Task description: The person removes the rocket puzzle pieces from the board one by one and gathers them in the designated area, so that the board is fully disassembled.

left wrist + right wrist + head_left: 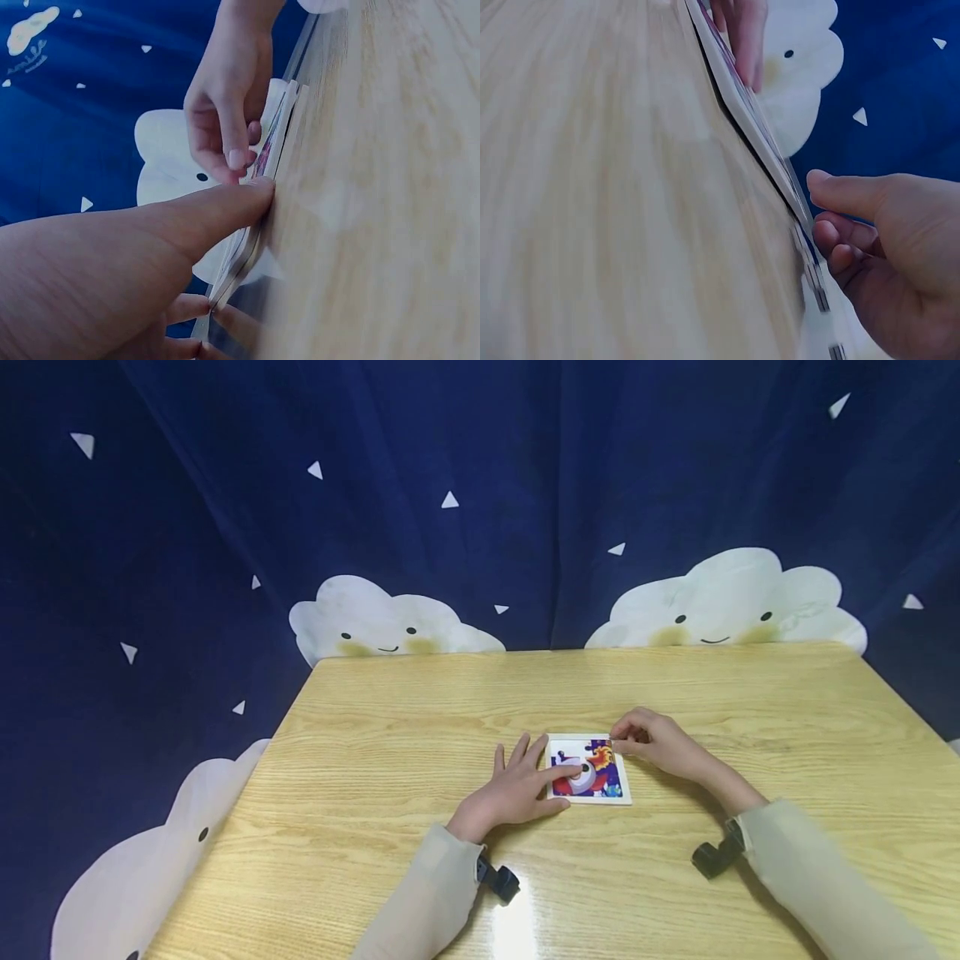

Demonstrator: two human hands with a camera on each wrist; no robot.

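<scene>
On the table lies a small square picture puzzle (592, 777) with a white frame and a purple, red and orange design; a stepped white patch shows at its upper left. My left hand (510, 789) spreads over its left side. The index finger reaches onto the picture, the thumb rests at the near edge, and the other fingers stretch along the left edge. At the far right corner is my right hand (660, 745), its fingers bent and thumb forward, fingertips right at the frame. Whether the right fingertips pinch anything, I cannot tell.
The wooden table (420, 710) has light grain and a bright reflection near its front. Behind it hangs a dark blue curtain (480, 435) with white clouds and triangles. Black wrist cameras (716, 857) sit at both sleeve cuffs.
</scene>
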